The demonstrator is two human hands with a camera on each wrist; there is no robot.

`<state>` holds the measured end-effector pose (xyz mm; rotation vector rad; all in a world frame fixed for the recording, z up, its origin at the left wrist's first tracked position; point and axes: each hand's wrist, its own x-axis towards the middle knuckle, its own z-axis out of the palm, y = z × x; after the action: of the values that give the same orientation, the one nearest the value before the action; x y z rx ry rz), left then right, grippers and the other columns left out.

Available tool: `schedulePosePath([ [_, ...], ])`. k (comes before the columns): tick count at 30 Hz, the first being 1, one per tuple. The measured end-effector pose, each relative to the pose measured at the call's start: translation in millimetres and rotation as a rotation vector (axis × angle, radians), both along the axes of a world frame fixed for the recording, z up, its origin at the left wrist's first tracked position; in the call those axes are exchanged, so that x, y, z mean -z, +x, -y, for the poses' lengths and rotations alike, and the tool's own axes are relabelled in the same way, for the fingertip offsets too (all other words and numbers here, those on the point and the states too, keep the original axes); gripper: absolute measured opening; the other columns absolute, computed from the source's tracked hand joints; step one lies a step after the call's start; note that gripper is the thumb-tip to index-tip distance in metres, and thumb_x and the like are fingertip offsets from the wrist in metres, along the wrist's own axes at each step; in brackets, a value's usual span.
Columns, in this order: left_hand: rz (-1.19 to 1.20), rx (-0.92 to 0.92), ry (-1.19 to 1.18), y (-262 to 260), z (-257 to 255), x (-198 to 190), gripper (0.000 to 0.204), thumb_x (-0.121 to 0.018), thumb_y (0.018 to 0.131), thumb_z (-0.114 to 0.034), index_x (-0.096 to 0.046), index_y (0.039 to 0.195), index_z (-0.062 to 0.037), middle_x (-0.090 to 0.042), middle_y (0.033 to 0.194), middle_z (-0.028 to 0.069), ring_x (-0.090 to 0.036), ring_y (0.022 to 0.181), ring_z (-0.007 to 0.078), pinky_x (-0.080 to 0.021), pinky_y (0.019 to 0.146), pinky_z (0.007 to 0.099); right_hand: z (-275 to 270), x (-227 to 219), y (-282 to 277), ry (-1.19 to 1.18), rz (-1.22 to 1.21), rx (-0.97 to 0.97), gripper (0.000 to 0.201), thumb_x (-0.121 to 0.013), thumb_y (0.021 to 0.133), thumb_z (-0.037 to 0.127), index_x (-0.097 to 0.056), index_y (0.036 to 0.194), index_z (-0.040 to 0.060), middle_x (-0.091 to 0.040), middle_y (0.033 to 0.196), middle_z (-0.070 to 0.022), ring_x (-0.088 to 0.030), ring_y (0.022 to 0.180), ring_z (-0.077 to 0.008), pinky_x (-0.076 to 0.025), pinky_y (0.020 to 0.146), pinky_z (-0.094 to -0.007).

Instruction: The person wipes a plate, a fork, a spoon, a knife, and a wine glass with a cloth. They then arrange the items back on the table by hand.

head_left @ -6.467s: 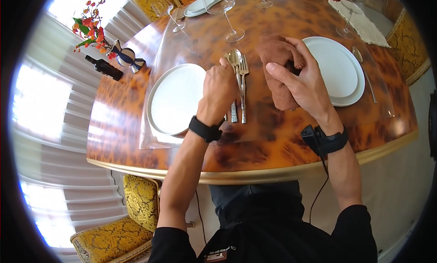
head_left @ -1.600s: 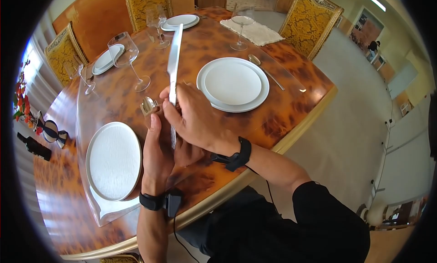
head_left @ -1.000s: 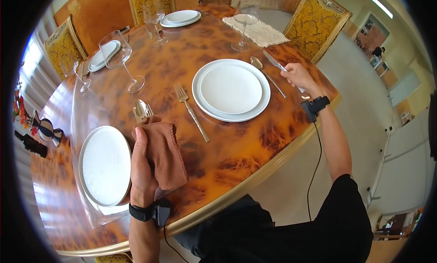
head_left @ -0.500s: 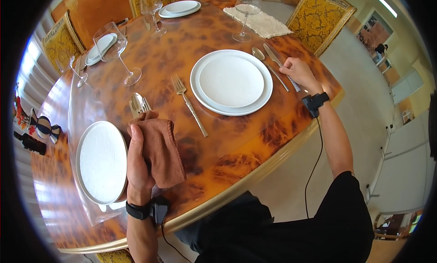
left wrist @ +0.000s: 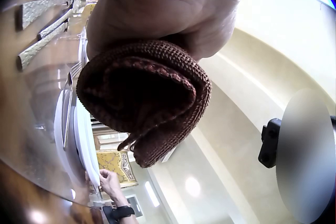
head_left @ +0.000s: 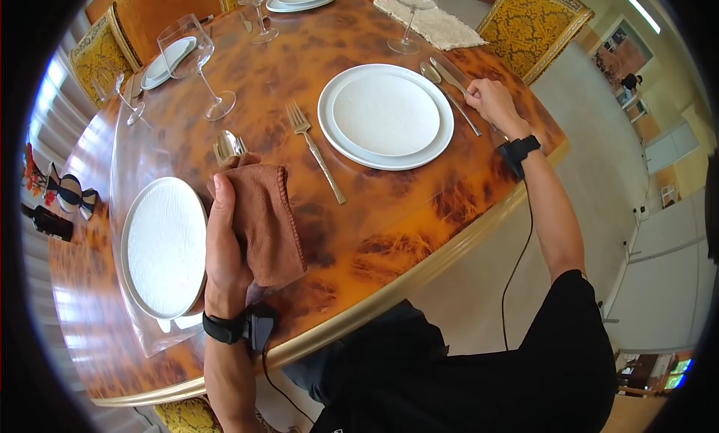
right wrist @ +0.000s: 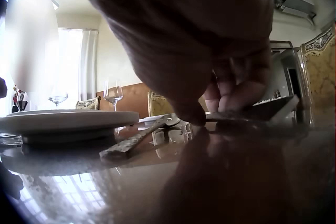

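Both hands are busy: my right hand (head_left: 494,107) pinches the knife (head_left: 451,79) at the table (head_left: 419,234), right of the plate (head_left: 325,118), just beside the spoon (head_left: 428,73); my left hand (head_left: 227,257) grips the cloth (head_left: 268,223) round more cutlery (head_left: 227,143). Best, I judge, to line its handle up with the spoon's before loosening. Earlier the knife rose between both hands; now it is down.
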<state>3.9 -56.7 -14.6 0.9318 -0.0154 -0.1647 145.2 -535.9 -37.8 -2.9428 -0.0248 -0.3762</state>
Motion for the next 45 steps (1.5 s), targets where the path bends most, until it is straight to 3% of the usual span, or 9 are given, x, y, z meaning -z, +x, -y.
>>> schedulePosePath([
  [24,0.097,0.047,0.133,-4,2,-9,0.053,-0.045,0.105,-0.048,-0.052,0.132,-0.0024,-0.062,0.118,0.0087,-0.060,0.106,0.0154,-0.049,0.093,0.0284,11,9,0,0.016,0.078,-0.013,0.020,-0.075,0.080,0.021,-0.067,0.074,0.0030,-0.066,0.073,-0.0187,-0.065,0.068,-0.0360,-0.049,0.063,-0.0457],
  [27,0.017,0.052,0.075,0,-2,-2,0.050,-0.050,0.104,-0.045,-0.052,0.132,-0.0035,-0.062,0.118,0.0065,-0.059,0.105,0.0123,-0.050,0.091,0.0286,12,4,-7,-0.016,0.090,-0.008,0.024,-0.074,0.083,0.025,-0.068,0.089,0.0030,-0.070,0.082,-0.0174,-0.068,0.076,-0.0352,-0.051,0.067,-0.0433],
  [31,0.120,0.071,0.044,-5,-1,-10,0.052,-0.049,0.104,-0.045,-0.049,0.135,-0.0041,-0.060,0.120,0.0069,-0.057,0.110,0.0134,-0.048,0.095,0.0282,-19,-31,-35,0.370,0.214,-0.043,0.022,-0.068,0.094,0.024,-0.065,0.102,0.0034,-0.068,0.082,-0.0025,-0.064,0.074,-0.0134,-0.050,0.067,-0.0295],
  [33,0.186,0.091,0.115,-7,1,-9,0.056,-0.043,0.106,-0.049,-0.043,0.140,-0.0045,-0.058,0.123,0.0092,-0.056,0.111,0.0146,-0.047,0.097,0.0290,-116,-73,-84,0.726,0.179,-0.140,0.020,-0.066,0.096,0.020,-0.064,0.105,0.0027,-0.065,0.088,-0.0003,-0.057,0.078,-0.0070,-0.047,0.069,-0.0235],
  [36,0.210,0.061,0.190,-13,11,-9,0.060,-0.033,0.107,-0.053,-0.040,0.142,-0.0043,-0.053,0.131,0.0119,-0.052,0.121,0.0186,-0.043,0.104,0.0333,-228,-92,-129,0.797,-0.137,-0.568,0.042,-0.069,0.095,0.027,-0.055,0.127,0.0019,-0.066,0.098,-0.0071,-0.059,0.085,-0.0097,-0.049,0.078,-0.0264],
  [37,0.182,0.105,0.087,-13,12,-11,0.060,-0.032,0.107,-0.052,-0.039,0.143,-0.0045,-0.053,0.132,0.0113,-0.052,0.122,0.0188,-0.042,0.105,0.0333,-261,-100,-142,0.733,-0.266,-0.676,0.055,-0.069,0.095,0.028,-0.045,0.138,0.0035,-0.064,0.109,-0.0154,-0.064,0.093,-0.0213,-0.051,0.086,-0.0335],
  [41,0.121,0.032,-0.139,-21,5,-32,0.068,-0.028,0.105,-0.057,-0.039,0.144,-0.0026,-0.052,0.135,0.0131,-0.050,0.128,0.0232,-0.039,0.110,0.0362,-338,-62,-122,0.877,0.018,-0.952,0.065,-0.071,0.091,0.020,-0.035,0.144,0.0068,-0.058,0.122,-0.0282,-0.061,0.112,-0.0417,-0.047,0.096,-0.0422],
  [42,0.185,0.032,0.047,-22,-10,-31,0.068,-0.030,0.105,-0.056,-0.038,0.144,-0.0009,-0.052,0.136,0.0143,-0.049,0.130,0.0234,-0.039,0.110,0.0367,-342,-70,-118,0.937,-0.131,-0.942,0.062,-0.068,0.095,0.017,-0.035,0.146,0.0072,-0.056,0.132,-0.0174,-0.055,0.125,-0.0252,-0.044,0.104,-0.0357],
  [45,0.357,-0.086,0.754,-39,-48,-44,0.065,-0.037,0.106,-0.051,-0.036,0.146,0.0007,-0.052,0.138,0.0174,-0.049,0.131,0.0231,-0.037,0.111,0.0382,-349,-68,-92,1.120,-0.012,-0.913,0.056,-0.067,0.095,0.017,-0.039,0.142,0.0038,-0.057,0.128,-0.0115,-0.055,0.119,-0.0181,-0.045,0.102,-0.0329],
])
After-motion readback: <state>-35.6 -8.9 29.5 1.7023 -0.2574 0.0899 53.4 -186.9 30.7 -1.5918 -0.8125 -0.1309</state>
